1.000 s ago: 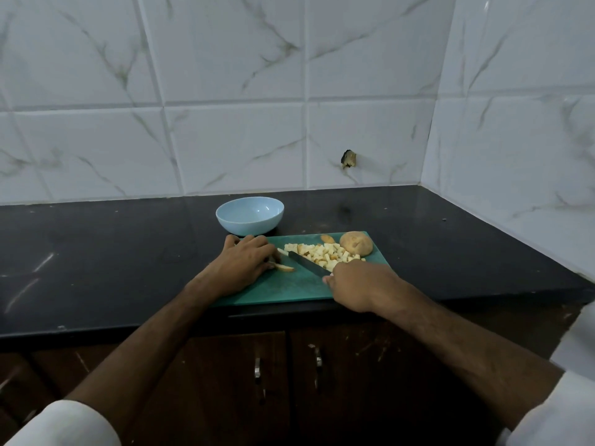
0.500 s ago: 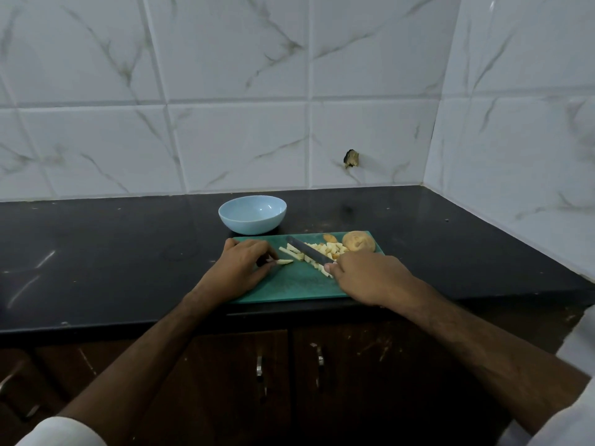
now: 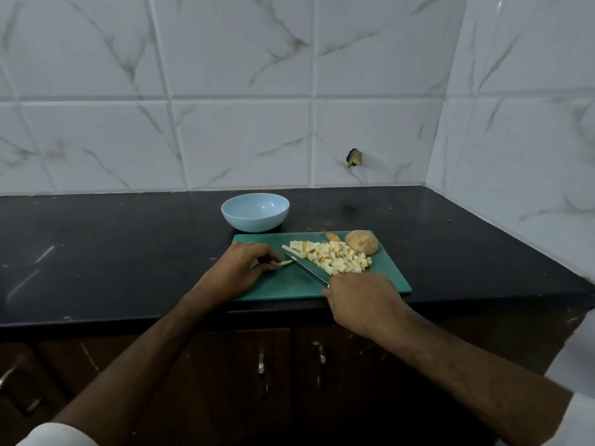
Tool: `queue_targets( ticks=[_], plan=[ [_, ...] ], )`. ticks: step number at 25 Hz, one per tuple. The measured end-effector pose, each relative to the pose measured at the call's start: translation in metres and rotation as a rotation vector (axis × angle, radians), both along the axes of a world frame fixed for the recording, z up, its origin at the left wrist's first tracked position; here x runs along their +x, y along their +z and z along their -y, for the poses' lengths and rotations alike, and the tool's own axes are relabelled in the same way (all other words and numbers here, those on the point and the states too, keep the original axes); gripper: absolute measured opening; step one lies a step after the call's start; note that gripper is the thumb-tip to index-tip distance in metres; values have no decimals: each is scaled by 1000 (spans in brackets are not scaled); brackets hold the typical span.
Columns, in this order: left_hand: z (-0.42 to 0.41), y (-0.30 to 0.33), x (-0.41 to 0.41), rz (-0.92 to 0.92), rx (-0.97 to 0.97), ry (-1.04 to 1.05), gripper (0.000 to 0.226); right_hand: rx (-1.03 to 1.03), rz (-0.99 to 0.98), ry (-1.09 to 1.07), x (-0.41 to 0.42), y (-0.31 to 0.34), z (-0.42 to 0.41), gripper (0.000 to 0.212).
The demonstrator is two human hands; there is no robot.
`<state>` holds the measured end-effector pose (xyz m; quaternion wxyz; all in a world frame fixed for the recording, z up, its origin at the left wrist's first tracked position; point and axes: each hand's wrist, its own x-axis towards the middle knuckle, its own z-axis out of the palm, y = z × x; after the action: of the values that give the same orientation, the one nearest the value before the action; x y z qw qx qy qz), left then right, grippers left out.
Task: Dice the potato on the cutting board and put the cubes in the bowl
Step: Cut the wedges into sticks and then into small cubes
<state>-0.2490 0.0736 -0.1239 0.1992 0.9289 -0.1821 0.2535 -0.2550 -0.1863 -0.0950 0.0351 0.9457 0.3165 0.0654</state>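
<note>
A green cutting board (image 3: 391,278) lies at the counter's front edge. On it sits a pile of pale potato cubes (image 3: 335,259), with an uncut round potato piece (image 3: 361,241) at the far right corner and a small peel scrap (image 3: 333,236) beside it. My left hand (image 3: 240,268) rests on the board's left part and pinches a thin potato strip (image 3: 285,263). My right hand (image 3: 360,300) grips the handle of a knife (image 3: 309,270), whose blade points up-left with its tip next to the strip. The light blue bowl (image 3: 255,211) stands behind the board with nothing visible inside.
The black counter (image 3: 112,252) runs left and right of the board, ending at white marble-tiled walls (image 3: 241,91) behind and on the right. Dark wooden cabinet doors with metal handles (image 3: 261,368) are below the front edge.
The knife swung from beside the cube pile back toward the strip under my left fingers, and my right hand dropped toward the board's front edge. My left hand stayed on the strip.
</note>
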Motion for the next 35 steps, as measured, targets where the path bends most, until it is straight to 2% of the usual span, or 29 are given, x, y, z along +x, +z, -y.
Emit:
queue_targets(
  ticks=[4, 11, 16, 21, 24, 31, 35],
  plan=[
    [3, 3, -5, 42, 1, -10, 10, 107, -209, -82, 17, 11, 4, 41],
    [2, 2, -4, 17, 33, 17, 8, 95, -209, -40, 8, 2, 0, 39],
    [0, 1, -6, 22, 25, 38, 10, -16, -9, 21, -3, 6, -4, 39],
    [-1, 0, -5, 10, 23, 25, 8, 112, -162, -52, 9, 19, -2, 41],
    [-3, -3, -1, -14, 18, 2, 10, 98, -210, -37, 4, 5, -3, 39],
    [-3, -3, -1, -4, 0, 8, 9, 6, -60, 7, -1, 9, -7, 42],
    [-2, -3, -5, -9, -61, 44, 10, 98, -141, -31, 6, 16, -6, 41]
  ],
)
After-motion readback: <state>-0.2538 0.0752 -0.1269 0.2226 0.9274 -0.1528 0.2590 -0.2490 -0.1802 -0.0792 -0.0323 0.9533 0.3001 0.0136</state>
